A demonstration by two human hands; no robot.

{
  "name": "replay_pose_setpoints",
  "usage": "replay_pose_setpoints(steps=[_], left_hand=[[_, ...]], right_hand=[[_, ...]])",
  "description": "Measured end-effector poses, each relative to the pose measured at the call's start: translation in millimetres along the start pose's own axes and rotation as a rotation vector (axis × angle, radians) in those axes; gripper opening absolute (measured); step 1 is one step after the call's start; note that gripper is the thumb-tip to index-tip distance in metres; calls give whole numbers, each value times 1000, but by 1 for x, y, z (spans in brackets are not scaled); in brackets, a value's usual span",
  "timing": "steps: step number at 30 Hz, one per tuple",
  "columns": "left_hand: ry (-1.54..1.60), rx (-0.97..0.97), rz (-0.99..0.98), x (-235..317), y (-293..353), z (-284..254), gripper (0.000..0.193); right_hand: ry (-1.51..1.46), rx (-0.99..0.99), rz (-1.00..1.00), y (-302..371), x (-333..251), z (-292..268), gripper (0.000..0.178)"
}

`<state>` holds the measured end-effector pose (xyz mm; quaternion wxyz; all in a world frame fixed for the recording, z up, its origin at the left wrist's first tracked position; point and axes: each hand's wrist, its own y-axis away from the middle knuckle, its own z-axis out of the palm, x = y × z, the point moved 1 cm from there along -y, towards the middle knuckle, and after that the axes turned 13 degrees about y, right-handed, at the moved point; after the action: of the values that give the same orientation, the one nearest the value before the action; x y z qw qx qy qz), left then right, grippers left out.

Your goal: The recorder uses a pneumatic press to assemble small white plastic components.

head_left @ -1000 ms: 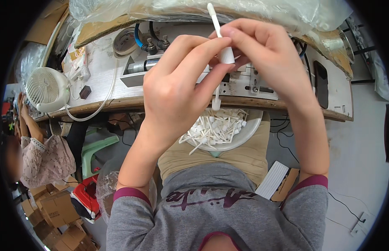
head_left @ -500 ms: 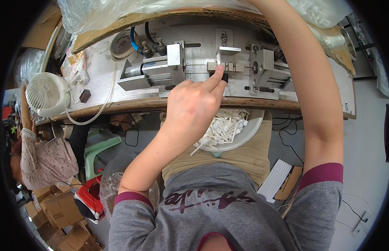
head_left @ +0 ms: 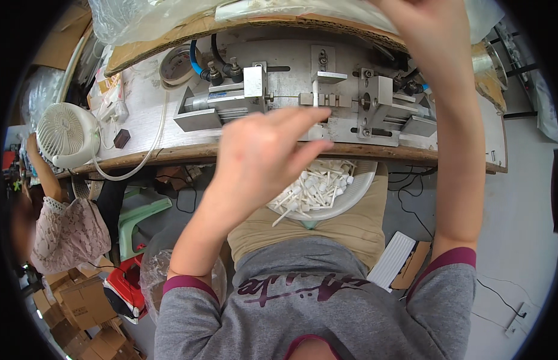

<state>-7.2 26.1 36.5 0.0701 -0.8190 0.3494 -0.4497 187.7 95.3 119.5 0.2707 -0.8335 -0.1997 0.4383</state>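
My left hand (head_left: 258, 159) hovers in front of the metal fixture block (head_left: 340, 101), slightly blurred. Its index finger and thumb are apart, with nothing seen between them. A small white plastic stick (head_left: 315, 95) stands in the block, just beyond the fingertips. On either side of the block sit a left metal cylinder clamp (head_left: 253, 84) and a right one (head_left: 382, 96). My right hand (head_left: 432, 18) reaches over the cardboard at the top edge, its fingers cut off by the frame. In my lap, a white basin (head_left: 368, 183) holds many white plastic pieces (head_left: 315, 195).
Along the bench's wooden front edge (head_left: 189, 155), a white fan (head_left: 69, 135) stands at the left. A tape roll (head_left: 176, 66) lies behind a clear hose (head_left: 162, 129). Plastic-covered cardboard (head_left: 165, 39) overhangs the back. Another person's lace sleeve (head_left: 69, 231) is at far left.
My left hand has drawn back from the white stick, its finger and thumb spreading. Something thin now extends from the left clamp to the block. My right forearm has shifted, bringing the hand partly into view.
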Motion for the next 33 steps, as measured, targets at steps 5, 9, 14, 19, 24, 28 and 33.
replay_pose_setpoints(steps=[5, 9, 14, 19, 24, 28, 33], left_hand=[[-69, 468, 319, 4, -61, -62, 15], [-186, 472, 310, -2, -130, -87, 21], [-404, 30, 18, -64, -192, -71, 38], [-435, -57, -33, -61, -191, -57, 33], [-339, -48, -91, -46, -180, -61, 31], [-216, 58, -121, -22, -170, -65, 24], [-235, 248, 127, -30, -164, -84, 23]], right_hand=[[120, -116, -37, 77, -6, -12, 36], [405, -116, -197, 127, -10, 12, 30], [535, -195, -86, 159, -4, 38, 25], [735, -240, -153, 151, 2, 47, 23], [828, -344, -113, 142, -2, 46, 29], [826, -371, -135, 137, -4, 47, 16], [591, -355, -78, 99, -28, 17, 22]])
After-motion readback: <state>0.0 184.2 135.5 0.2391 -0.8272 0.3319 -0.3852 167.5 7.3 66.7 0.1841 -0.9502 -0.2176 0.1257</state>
